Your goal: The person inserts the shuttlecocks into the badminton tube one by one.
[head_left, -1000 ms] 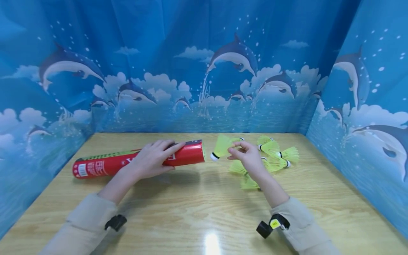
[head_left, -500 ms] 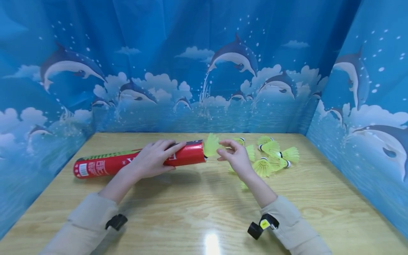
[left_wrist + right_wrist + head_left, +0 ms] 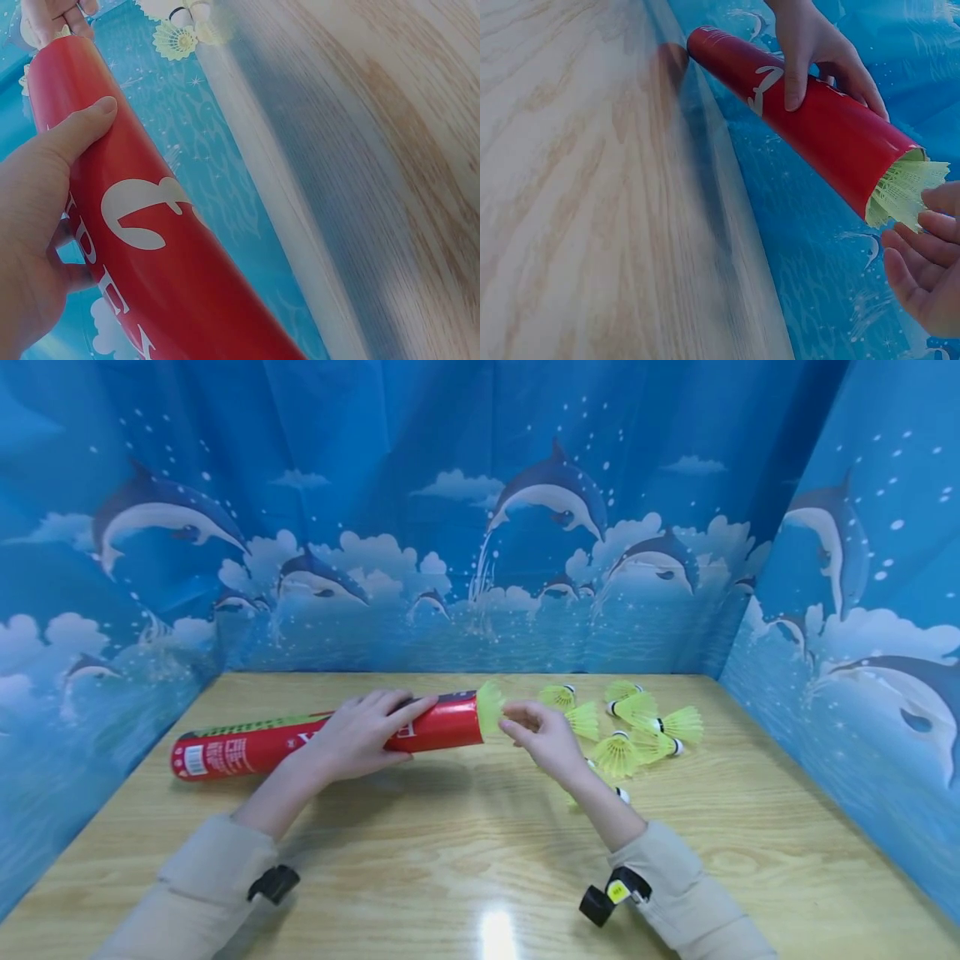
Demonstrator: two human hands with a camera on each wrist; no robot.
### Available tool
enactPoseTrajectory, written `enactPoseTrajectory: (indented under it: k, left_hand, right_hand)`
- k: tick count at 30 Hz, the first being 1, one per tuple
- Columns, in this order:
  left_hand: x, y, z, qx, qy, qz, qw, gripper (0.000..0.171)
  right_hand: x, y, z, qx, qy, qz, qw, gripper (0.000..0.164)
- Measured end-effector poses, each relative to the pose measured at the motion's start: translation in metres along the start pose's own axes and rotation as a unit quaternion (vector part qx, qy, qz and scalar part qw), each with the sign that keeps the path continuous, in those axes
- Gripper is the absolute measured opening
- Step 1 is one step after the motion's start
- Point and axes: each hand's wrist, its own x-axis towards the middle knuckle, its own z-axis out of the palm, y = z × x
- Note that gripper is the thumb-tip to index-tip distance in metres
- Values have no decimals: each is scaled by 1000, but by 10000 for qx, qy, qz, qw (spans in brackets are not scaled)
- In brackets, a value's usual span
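Has the left hand (image 3: 348, 735) clamped on the red tube (image 3: 442, 731), just left of centre in the head view, gripping nearer the open mouth than the far end. Slants gently there, from lower at the left end to higher toward the centre of the frame, with the mouth facing right. Appears lifted at the mouth end, judging by the shadow on the tabletop (image 3: 420, 868). Carries the yellow-green shuttlecock (image 3: 490, 710) in that mouth, near the centre of the frame, skirt outward to the right and cork hidden inside. Has the right hand (image 3: 547, 739) just right of the skirt, fingertips at its edge, thumb and fingers loosely bent and parted rather than closed round anything. Cannot tell how firmly touching.

Seems to turn on the match of two long axes, shuttlecock and tube. Looks roughly in line, running left to right across the frame, and so probably calls for pressure leftward from the right hand, plainly the nearer to the skirt. Leaves the loose shuttlecocks (image 3: 617, 754) farther right of centre, beyond that hand.
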Motion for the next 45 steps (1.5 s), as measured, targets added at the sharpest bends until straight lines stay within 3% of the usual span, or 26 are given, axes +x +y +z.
enactPoseTrajectory:
  k: [5, 12, 22, 45]
  left_hand:
    - [1, 1, 0, -4, -34, -68, 10000, 98]
    - [1, 1, -2, -18, -31, -122, 9999, 98]
    - [1, 1, -1, 38, 21, -83, 10000, 97]
    - [0, 2, -3, 20, 72, -84, 9999, 95]
  right_hand:
    - [-2, -1, 3, -352, 156, -319, 9987, 18]
    - [1, 1, 4, -357, 477, -411, 9974, 14]
    - [3, 5, 9, -608, 492, -812, 9936, 9]
    - [8, 4, 20, -476, 307, -823, 9950, 11]
